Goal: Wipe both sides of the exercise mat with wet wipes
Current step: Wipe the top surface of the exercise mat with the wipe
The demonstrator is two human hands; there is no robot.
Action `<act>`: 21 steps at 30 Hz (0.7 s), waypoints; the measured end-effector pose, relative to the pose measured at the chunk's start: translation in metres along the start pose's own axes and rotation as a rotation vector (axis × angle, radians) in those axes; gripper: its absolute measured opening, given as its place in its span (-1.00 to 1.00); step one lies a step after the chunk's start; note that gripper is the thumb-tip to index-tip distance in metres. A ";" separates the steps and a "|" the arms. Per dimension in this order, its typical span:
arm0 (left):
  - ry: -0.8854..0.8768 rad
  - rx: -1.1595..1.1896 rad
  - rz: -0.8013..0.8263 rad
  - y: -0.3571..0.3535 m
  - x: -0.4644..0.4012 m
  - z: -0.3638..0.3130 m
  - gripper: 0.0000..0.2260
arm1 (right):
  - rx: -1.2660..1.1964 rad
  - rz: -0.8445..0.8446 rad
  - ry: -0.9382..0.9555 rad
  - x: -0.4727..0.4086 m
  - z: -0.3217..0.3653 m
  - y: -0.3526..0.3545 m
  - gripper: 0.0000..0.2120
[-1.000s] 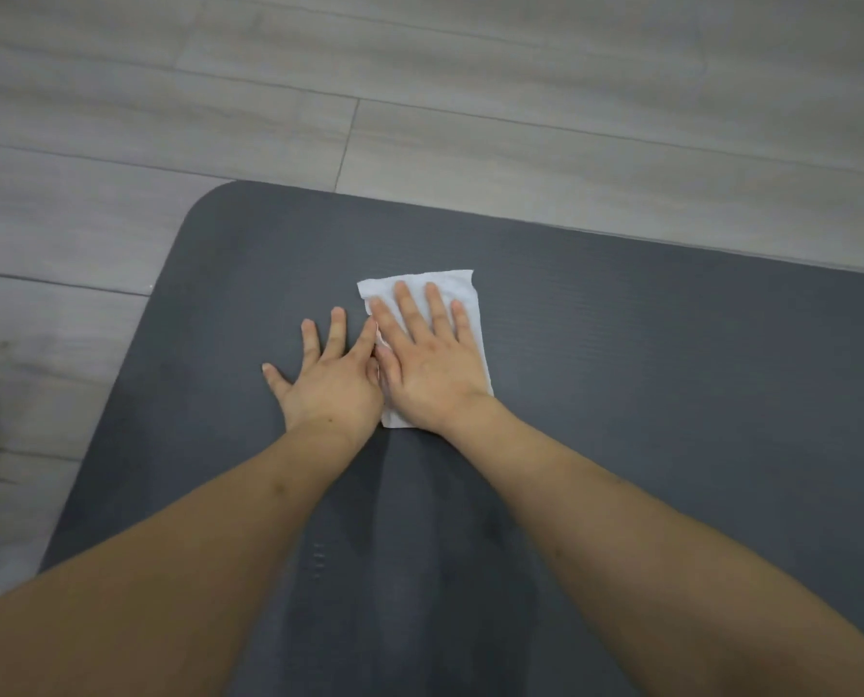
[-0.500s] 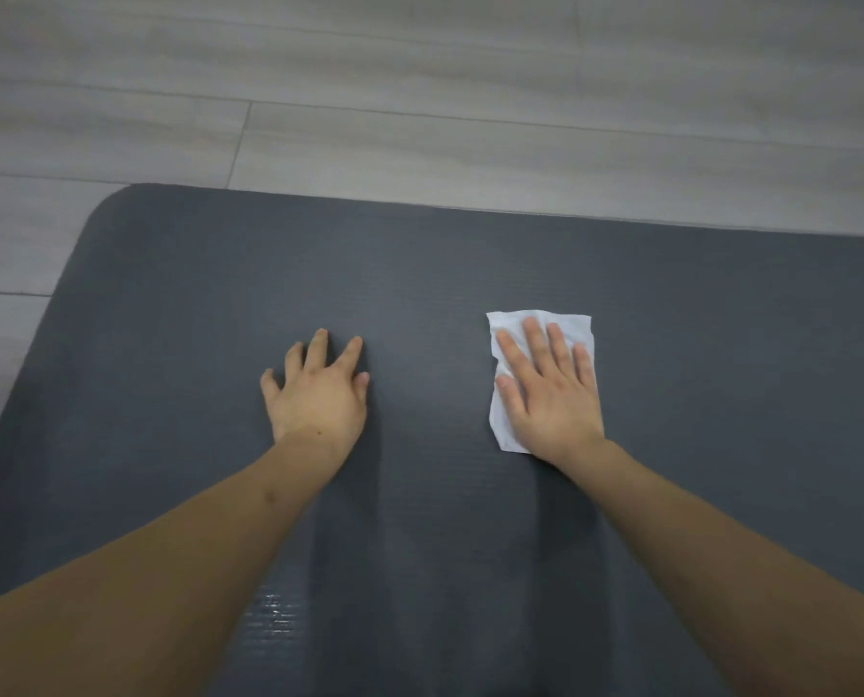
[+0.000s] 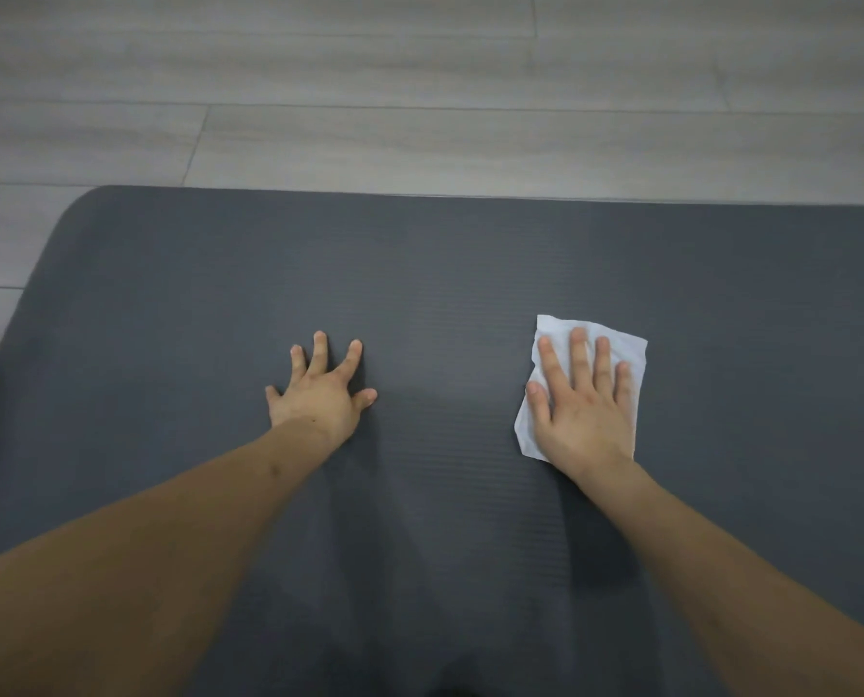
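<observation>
A dark grey exercise mat (image 3: 419,274) lies flat on the floor and fills most of the view, its rounded corner at the upper left. A white wet wipe (image 3: 631,349) lies spread on the mat right of centre. My right hand (image 3: 583,410) presses flat on the wipe with straight fingers, covering its lower middle. My left hand (image 3: 321,389) rests on the bare mat left of centre, fingers spread, holding nothing.
Light grey wood-look floor (image 3: 419,93) runs beyond the mat's far edge and along its left side. A faint darker patch on the mat (image 3: 465,404) shows between my two hands.
My right hand has slid the wipe to the right across the mat, away from my left hand. The left hand stays planted, its fingers now spread wider.
</observation>
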State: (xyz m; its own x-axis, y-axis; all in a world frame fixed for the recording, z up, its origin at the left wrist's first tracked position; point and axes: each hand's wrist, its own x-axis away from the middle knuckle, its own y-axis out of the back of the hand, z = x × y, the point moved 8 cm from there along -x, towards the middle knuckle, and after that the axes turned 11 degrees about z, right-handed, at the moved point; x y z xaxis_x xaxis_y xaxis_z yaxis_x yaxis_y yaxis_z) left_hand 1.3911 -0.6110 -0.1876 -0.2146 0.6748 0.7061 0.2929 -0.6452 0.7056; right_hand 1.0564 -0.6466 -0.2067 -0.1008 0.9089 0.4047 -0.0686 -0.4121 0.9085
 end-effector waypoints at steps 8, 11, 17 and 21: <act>-0.049 -0.003 -0.165 -0.004 0.008 0.005 -0.44 | 0.005 0.000 0.034 -0.005 0.008 -0.003 -0.42; -0.088 -0.022 -0.243 -0.006 0.016 0.017 -0.48 | 0.035 0.012 0.128 -0.005 0.051 -0.005 -0.42; -0.044 0.018 -0.312 -0.010 0.020 0.088 -0.50 | 0.059 0.003 0.131 -0.008 0.099 -0.011 -0.43; 0.024 0.043 -0.352 0.002 0.010 0.145 -0.50 | 0.071 0.005 0.119 -0.008 0.099 -0.013 -0.44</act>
State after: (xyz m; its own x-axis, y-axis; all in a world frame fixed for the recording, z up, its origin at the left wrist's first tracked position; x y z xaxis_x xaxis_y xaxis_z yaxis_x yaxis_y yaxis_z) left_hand 1.5245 -0.5533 -0.1875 -0.3311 0.8442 0.4215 0.2363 -0.3582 0.9032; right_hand 1.1566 -0.6419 -0.2117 -0.2187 0.8911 0.3977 0.0025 -0.4070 0.9134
